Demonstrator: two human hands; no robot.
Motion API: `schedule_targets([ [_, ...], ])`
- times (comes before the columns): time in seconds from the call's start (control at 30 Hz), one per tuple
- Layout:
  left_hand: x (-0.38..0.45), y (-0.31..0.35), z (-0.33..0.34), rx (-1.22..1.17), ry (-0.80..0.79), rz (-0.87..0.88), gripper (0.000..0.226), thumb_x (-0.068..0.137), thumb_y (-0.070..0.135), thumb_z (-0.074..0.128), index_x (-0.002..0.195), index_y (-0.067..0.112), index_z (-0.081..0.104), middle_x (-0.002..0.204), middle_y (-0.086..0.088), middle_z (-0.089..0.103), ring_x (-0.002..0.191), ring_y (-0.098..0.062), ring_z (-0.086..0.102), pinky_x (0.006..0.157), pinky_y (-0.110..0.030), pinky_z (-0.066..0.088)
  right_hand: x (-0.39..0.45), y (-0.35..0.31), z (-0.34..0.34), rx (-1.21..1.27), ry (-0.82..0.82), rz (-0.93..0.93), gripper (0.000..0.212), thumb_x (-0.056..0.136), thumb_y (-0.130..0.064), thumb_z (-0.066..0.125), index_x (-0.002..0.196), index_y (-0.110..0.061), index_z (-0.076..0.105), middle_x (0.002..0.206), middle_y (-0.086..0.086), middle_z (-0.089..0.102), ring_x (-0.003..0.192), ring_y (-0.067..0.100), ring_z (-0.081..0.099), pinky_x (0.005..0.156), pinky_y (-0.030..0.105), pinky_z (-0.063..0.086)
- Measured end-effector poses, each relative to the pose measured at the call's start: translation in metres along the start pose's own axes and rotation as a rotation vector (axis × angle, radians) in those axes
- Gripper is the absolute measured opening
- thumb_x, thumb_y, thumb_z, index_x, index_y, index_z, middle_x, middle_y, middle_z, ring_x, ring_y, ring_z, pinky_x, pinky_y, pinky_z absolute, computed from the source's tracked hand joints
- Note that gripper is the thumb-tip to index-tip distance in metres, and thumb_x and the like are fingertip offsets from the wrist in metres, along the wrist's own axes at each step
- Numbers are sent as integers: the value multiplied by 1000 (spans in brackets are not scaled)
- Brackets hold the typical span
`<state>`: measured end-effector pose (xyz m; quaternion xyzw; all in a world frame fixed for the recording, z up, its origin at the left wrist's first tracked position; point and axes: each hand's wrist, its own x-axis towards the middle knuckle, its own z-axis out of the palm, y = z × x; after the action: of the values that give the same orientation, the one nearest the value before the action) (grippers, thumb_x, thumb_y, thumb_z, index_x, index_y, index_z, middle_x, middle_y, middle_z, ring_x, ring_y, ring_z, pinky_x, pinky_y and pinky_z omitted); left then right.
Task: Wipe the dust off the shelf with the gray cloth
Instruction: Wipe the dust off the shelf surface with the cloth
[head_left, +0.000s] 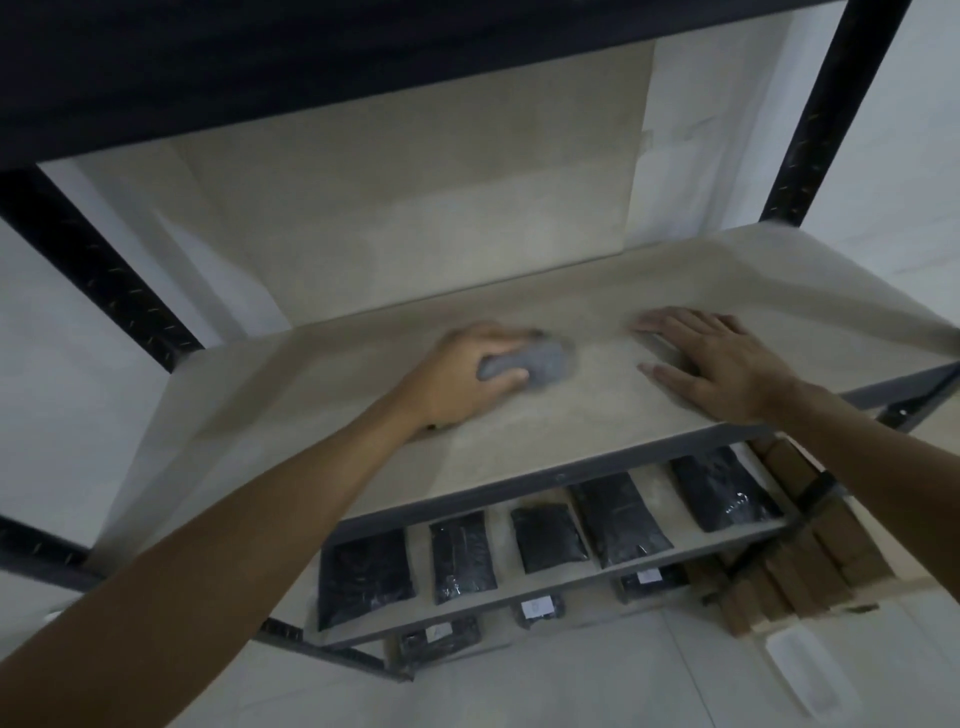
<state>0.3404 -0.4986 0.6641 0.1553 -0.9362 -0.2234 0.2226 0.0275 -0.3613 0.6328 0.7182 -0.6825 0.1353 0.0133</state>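
— Head view, middle level: pale beige dusty board shelf (519, 447) in a black slotted-metal frame (98, 275), tilted across the picture.

— And on it?

— Left hand (467, 376) near the middle of the board, fingers curled round a bunched gray cloth (530, 364), thumb tucked under its near edge. Cloth pressed down onto the board, most of it poking out to the right of the knuckles. Blurred at the edges.

— The other hand?

— Right hand (727, 364) flat on the same board, palm down, fingers straight and spread, pointing left toward the cloth. Nothing in its grasp. Well apart from the cloth, a bare stretch of board between them. Both forearms bare, reaching in from the lower corners.

— Behind the board?

— Pale wall, with a large beige flat panel (426, 208) standing at the back. Dark underside of the upper shelf (363, 57) across the top.

— Below?

— Lower pale shelf (545, 587) with five black plastic-wrapped flat packets (618, 517) laid side by side in a row, not touching. More dark packets with white labels (537, 608) on the level beneath, partly hidden. Stack of brown cardboard boxes (810, 566) just beside the frame at lower right, and a white rectangular object (810, 675) on the pale floor near them; too blurred for more.
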Motion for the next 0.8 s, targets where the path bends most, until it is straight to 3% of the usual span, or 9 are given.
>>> schedule_targets([
  [0.07, 12, -15, -6, 90, 87, -107, 25, 95, 21, 68, 119, 15, 72, 102, 0, 68, 97, -23, 65, 82, -21, 44, -1, 0, 0, -5, 10, -2, 58, 97, -60, 34, 149, -35, 38, 156, -10, 41, 144, 14, 36, 113, 34, 25],
  [0.13, 13, -26, -3, 166, 76, -184, 25, 97, 21, 64, 122, 16, 70, 97, -7, 68, 93, -29, 61, 78, -28, 43, -1, 0, 0, -8, 10, -3, 58, 97, -60, 35, 148, -33, 40, 155, -9, 42, 143, 15, 38, 113, 35, 26],
  [0.3, -4, -5, 16, 131, 59, -96, 26, 96, 20, 64, 120, 11, 70, 103, -6, 71, 89, -19, 59, 79, -32, 48, -3, 0, 0, -10, 23, -14, 59, 96, -62, 32, 146, -32, 42, 152, -9, 45, 141, 16, 43, 112, 41, 33],
  [0.47, -35, 38, 36, 119, 24, -168, 40, 97, 30, 63, 136, 21, 61, 123, -6, 65, 108, -20, 61, 96, -34, 50, -6, 1, 2, -12, 18, -1, 59, 96, -60, 35, 146, -30, 42, 152, -6, 45, 142, 19, 40, 114, 39, 28],
  [0.6, -52, 77, 42, 88, 12, -175, 39, 94, 22, 69, 133, 14, 64, 123, -7, 66, 109, -14, 57, 98, -32, 46, -6, 1, 3, -2, -3, 23, 60, 96, -61, 32, 148, -31, 38, 153, -4, 44, 142, 21, 38, 115, 41, 27],
  [0.7, -58, 99, 41, 5, -57, -181, 41, 91, 20, 72, 130, 12, 65, 120, -9, 68, 106, -19, 63, 95, -31, 51, -5, 1, 2, 13, -29, 20, 63, 96, -61, 28, 150, -30, 36, 156, -3, 40, 145, 21, 34, 117, 42, 25],
  [0.8, -44, 98, 23, -26, 138, -299, 35, 91, 21, 73, 124, 11, 70, 114, -5, 72, 101, -13, 67, 90, -27, 53, -4, 3, -1, 46, -79, -15, 61, 101, -59, 28, 154, -30, 30, 163, -5, 30, 151, 19, 24, 121, 41, 18],
])
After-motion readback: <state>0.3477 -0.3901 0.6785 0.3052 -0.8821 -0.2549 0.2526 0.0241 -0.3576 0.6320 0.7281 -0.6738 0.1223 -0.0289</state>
